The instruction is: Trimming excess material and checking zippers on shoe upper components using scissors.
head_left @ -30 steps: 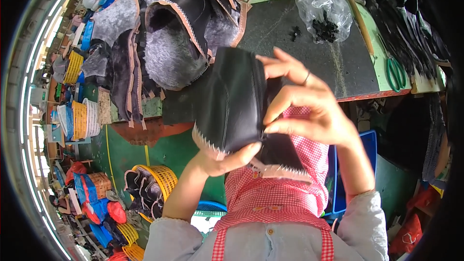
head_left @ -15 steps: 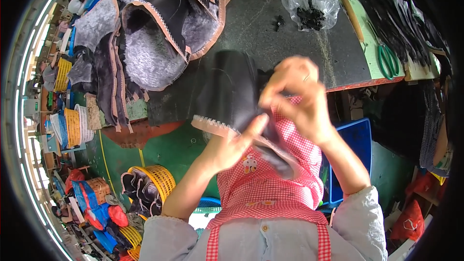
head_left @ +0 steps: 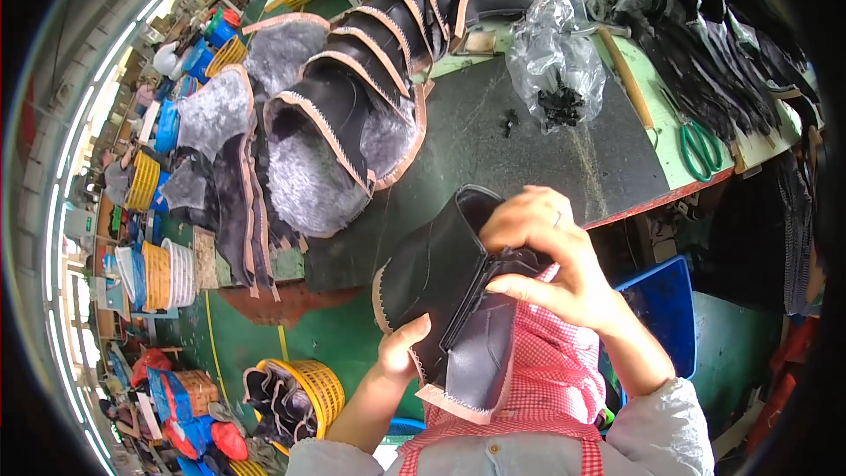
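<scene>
Person holds 1 black leather boot upper point(head_left: 445, 286) in front of the chest, above the red checked apron point(head_left: 538, 388) and clear of the dark work mat point(head_left: 529, 145). Left hand point(head_left: 401, 348) supports it from below — thumb pressed on the outer face near the zigzag-cut edge, other fingers hidden behind the leather, so their state can't be told. Right hand point(head_left: 551, 256) sits on top, fingers curled and pressed together over a folded flap at the opening, pinching it against the shaft.

Progress, as a judgement: this piece looks mid-handling — flap is being folded or fitted, not finished. A stack of fur-lined uppers point(head_left: 344, 123) lies on the bench behind, apparently unworked or waiting. Clear plastic bag point(head_left: 551, 57) with small black parts sits untouched, green-handled scissors point(head_left: 701, 145) lie well apart at the right. Most of the batch appears left to do.
</scene>
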Demonstrator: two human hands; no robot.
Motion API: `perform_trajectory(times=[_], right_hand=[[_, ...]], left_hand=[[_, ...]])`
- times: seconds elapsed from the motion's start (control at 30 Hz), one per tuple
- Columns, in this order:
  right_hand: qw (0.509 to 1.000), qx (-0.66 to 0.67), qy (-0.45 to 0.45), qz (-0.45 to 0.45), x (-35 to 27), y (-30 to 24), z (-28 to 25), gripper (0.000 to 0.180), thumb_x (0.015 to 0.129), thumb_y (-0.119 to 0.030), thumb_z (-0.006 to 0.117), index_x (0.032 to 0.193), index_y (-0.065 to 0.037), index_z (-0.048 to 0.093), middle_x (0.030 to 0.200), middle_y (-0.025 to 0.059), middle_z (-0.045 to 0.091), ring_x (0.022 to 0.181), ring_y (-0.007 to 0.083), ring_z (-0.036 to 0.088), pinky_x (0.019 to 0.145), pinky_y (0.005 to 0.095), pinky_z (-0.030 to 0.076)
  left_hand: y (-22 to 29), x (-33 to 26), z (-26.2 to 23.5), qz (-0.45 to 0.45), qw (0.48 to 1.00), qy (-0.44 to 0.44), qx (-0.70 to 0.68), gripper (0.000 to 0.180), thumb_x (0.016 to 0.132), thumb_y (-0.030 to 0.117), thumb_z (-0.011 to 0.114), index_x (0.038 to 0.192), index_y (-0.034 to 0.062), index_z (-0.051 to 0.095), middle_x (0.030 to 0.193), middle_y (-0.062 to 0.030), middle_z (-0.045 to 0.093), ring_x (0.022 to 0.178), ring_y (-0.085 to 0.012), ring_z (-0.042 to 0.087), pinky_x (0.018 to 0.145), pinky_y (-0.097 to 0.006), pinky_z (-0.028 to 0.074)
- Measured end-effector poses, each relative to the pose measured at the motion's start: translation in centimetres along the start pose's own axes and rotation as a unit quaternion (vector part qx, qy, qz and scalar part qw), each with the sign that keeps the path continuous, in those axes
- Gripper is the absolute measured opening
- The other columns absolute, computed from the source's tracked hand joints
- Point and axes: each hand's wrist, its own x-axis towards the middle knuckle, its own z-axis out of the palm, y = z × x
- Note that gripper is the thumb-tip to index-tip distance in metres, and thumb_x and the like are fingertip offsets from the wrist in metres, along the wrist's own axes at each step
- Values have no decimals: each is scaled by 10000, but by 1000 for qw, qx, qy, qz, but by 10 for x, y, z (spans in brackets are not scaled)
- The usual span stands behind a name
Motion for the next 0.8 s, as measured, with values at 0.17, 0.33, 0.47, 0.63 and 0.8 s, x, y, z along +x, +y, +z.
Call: perform_trajectory(times=[0.17, 0.33, 0.47, 0.63, 0.8], right_hand=[[1000, 18, -12, 10, -2, -2, 0, 195, 837, -219, 756, 929, -70, 671, 931, 47, 657, 978, 219, 613, 1063, 453, 300], [996, 18, 68, 52, -4, -4, -1, 144, 823, -126, 751, 809, -16, 659, 828, 66, 626, 826, 217, 562, 848, 368, 404], [981, -98, 155, 57, -7, 11, 12, 104, 811, -152, 752, 853, -61, 727, 791, 41, 678, 825, 194, 590, 900, 364, 376], [976, -174, 124, 38, -9, 14, 3, 161, 778, -118, 807, 859, -37, 694, 804, 73, 666, 791, 229, 618, 742, 352, 483], [935, -218, 219, 173, -17, 69, -108, 184, 959, -131, 584, 1068, -14, 675, 1064, 156, 678, 1023, 282, 645, 913, 393, 491]], left_hand=[[4, 7, 36, -12, 998, 42, 46, 805, 883, 493, 509, 1457, -50, 353, 1398, -198, 514, 1253, -300, 550, 1076, -420, 429], [-5, 11, 14, 116, 972, 80, 186, 609, 956, 265, 553, 1437, -57, 362, 1384, -174, 520, 1241, -265, 543, 1077, -395, 408], [-22, 14, 18, 179, 945, 162, 219, 480, 996, 148, 495, 1441, -3, 395, 1385, -139, 529, 1234, -271, 546, 1079, -417, 411], [-10, -5, 51, 135, 960, 115, 219, 898, 776, 123, 725, 1531, 62, 243, 1435, -124, 498, 1224, -254, 571, 1081, -388, 411], [76, -14, 16, 14, 942, 63, 328, 710, 723, -114, 624, 1405, -38, 445, 1343, -117, 572, 1222, -210, 563, 1055, -353, 434]])
